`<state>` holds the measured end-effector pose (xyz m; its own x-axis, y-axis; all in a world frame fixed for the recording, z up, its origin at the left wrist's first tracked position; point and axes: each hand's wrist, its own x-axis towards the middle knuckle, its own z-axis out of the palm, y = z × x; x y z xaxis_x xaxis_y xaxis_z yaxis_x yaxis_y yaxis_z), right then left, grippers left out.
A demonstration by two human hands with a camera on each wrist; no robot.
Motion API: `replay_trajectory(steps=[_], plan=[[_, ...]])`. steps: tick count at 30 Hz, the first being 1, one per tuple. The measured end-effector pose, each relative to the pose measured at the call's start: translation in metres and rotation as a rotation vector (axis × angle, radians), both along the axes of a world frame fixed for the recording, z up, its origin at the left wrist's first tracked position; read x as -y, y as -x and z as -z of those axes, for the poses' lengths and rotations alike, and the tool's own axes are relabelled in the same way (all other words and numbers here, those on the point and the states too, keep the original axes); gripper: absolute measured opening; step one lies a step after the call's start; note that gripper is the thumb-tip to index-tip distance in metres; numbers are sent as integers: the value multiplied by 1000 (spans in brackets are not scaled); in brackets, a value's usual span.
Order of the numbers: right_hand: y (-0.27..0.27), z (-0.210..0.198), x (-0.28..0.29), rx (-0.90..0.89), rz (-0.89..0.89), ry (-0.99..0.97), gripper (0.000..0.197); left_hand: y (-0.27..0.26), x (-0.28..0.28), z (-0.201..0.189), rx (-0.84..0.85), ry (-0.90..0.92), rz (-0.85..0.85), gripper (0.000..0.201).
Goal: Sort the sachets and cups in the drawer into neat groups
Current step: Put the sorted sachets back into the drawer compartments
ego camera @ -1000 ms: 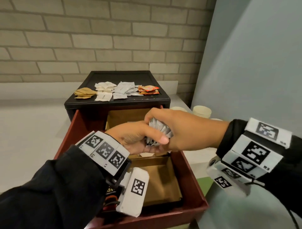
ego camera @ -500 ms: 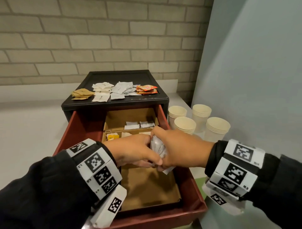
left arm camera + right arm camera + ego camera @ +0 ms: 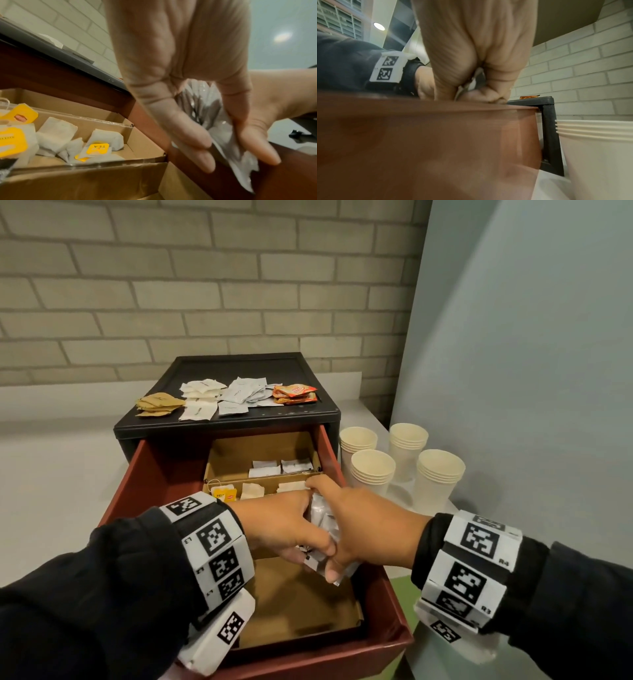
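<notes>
Both hands, left hand [image 3: 284,529] and right hand [image 3: 363,529], grip silver sachets [image 3: 322,518] over the drawer [image 3: 394,642]; cups [image 3: 373,470] stacked outside, cabinet-top piles unreturned.

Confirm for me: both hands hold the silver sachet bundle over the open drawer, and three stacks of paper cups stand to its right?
Not quite: the head view shows four stacks of paper cups, not three. The left hand and right hand do hold the silver sachet bundle over the open drawer.
</notes>
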<state>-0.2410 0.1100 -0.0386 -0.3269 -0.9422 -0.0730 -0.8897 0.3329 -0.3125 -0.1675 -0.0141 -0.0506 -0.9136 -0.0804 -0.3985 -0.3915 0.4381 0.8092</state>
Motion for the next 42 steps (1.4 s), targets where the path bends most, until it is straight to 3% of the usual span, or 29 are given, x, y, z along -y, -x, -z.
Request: replay_trajectory(steps=[5, 12, 18, 22, 26, 30, 34, 39, 42], plan=[[-3, 0, 1, -40, -37, -42, 116, 1, 3, 1, 9, 41, -42, 39], [-12, 9, 1, -168, -111, -76, 104, -4, -6, 12, 11, 59, -68, 20], [-17, 13, -2, -145, -107, -83, 105, -3, -8, 25, -63, 131, -21, 47], [-15, 12, -7, -241, -116, -112, 87, -4, -8, 28, -87, 123, -75, 26], [-11, 4, -16, -276, -92, 0, 57, -5, -6, 32, -124, 121, -106, 28], [2, 4, -35, -66, 110, 161, 63, -2, 0, 38, -125, 265, -154, 23], [0, 28, -42, 197, 167, 134, 61, 2, -3, 44, -76, 412, -122, 28], [-3, 36, -42, 295, 201, 228, 68, 7, -9, 46, -46, 545, -51, 20], [-2, 37, -43, 288, 215, 203, 63, 9, -11, 45, -9, 652, 39, 41]])
